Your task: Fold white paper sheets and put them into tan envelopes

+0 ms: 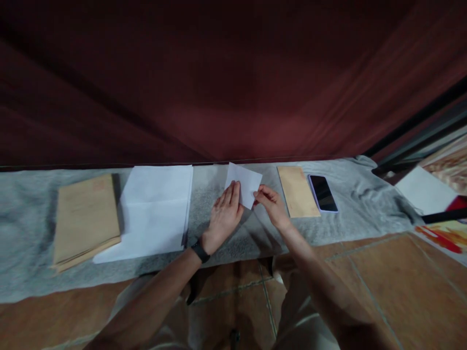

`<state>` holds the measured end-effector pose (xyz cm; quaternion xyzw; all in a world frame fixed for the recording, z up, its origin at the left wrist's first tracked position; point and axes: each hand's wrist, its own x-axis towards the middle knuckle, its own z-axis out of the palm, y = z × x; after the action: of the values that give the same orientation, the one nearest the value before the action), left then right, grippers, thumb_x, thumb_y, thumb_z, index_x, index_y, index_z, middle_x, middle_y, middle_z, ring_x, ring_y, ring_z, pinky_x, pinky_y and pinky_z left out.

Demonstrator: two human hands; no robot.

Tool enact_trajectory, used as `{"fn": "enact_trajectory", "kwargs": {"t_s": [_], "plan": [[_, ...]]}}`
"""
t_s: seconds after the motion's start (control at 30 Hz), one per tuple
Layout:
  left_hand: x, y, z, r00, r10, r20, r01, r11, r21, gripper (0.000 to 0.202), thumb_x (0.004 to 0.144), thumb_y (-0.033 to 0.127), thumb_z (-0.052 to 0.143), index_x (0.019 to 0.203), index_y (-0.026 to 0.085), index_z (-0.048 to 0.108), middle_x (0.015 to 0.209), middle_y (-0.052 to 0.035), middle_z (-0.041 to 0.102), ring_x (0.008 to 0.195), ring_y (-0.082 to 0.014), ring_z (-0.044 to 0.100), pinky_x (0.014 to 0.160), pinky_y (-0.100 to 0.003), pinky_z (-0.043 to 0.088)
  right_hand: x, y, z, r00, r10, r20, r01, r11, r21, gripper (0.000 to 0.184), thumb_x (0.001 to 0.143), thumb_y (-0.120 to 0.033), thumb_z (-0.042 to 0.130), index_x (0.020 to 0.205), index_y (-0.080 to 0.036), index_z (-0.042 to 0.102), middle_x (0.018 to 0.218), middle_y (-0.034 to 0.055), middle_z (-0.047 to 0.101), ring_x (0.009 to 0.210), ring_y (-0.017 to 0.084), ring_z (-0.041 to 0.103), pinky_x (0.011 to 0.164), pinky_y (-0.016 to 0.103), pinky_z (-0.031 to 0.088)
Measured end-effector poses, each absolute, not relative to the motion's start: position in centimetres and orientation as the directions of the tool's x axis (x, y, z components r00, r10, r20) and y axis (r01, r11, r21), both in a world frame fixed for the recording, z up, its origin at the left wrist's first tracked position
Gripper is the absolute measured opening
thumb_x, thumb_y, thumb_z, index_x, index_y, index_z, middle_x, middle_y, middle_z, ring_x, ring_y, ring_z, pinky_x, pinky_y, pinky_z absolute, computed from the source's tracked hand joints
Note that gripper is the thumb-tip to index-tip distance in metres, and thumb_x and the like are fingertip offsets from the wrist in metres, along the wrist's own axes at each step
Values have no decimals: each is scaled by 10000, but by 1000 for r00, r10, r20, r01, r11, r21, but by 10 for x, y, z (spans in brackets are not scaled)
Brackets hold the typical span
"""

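Note:
A folded white sheet of paper (245,183) lies on the grey cloth (32,228) in the middle. My left hand (223,216) rests flat on the sheet's near left part, fingers stretched out together. My right hand (270,203) pinches the sheet's right edge between thumb and fingertips. A black band sits on my left wrist.
A stack of white sheets (155,211) lies left of my hands, with a pile of brown envelopes (85,218) further left. Right of my hands lie one brown envelope (297,190) and a dark phone (323,193). A dark red curtain (219,82) hangs behind. Tiled floor lies below.

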<state>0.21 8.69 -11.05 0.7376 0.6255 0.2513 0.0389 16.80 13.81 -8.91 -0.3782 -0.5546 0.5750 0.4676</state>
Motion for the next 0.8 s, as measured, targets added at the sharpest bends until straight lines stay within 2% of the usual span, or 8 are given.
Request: {"fn": "enact_trajectory", "kwargs": {"t_s": [0.07,0.17,0.23,0.3,0.4,0.47,0.6,0.8], "plan": [[3,87,-108,66,948,311,855,-214,472,594,965,192,445,1552,132,384,1530,-173,530,1359,-293,563,1101,-431,483,167,137,-90,-292,954,71,-128,35,-991,302,807,-537,710,852,-240,683,717,-11,637,666,166,582,692,303,501],[3,92,-107,-59,956,286,666,-176,725,437,972,228,449,1381,157,586,1337,-144,693,1219,-263,665,1032,-390,528,168,142,-95,-215,975,55,-91,36,-995,382,855,-581,613,993,-236,699,917,44,712,843,202,643,789,333,527],[3,96,-108,-197,962,188,428,-88,899,326,985,342,474,1118,156,707,1087,-132,775,1067,-265,726,968,-386,557,171,148,-102,-73,997,38,-2,38,-999,433,842,-596,590,1061,-233,680,1048,65,710,938,215,638,814,335,526],[4,100,-109,-313,949,25,84,1,996,313,947,440,552,909,169,704,898,-88,766,910,-247,749,905,-388,582,172,153,-111,34,999,-30,59,-32,-998,482,792,-604,620,1100,-235,653,1089,66,694,959,221,630,794,335,529],[9,101,-109,-322,930,-178,-401,36,915,260,795,418,740,851,178,658,846,-16,719,812,-187,731,896,-402,598,170,155,-123,-46,978,-205,-20,-206,-978,516,727,-597,676,1085,-227,643,982,54,699,869,227,648,719,346,538],[10,99,-108,-272,929,-250,-558,59,828,279,703,355,812,836,180,639,837,7,702,792,-161,712,901,-418,602,168,153,-128,-130,959,-250,-63,-260,-964,480,691,-547,711,1032,-213,656,863,35,694,764,212,639,651,330,526],[2,97,-106,-259,912,-317,-557,127,821,307,619,316,843,789,174,630,818,-3,696,750,-151,672,776,-351,605,170,154,-130,-137,961,-240,4,-242,-970,325,665,-435,682,884,-195,674,706,1,653,636,168,576,538,267,451],[-37,107,-112,-411,881,-234,-221,153,963,419,639,267,763,1043,197,680,797,12,680,685,-148,628,544,-225,456,177,159,-135,-200,943,-266,222,-221,-950,169,693,-364,611,755,-208,634,572,-47,563,535,134,525,492,237,396]]}}
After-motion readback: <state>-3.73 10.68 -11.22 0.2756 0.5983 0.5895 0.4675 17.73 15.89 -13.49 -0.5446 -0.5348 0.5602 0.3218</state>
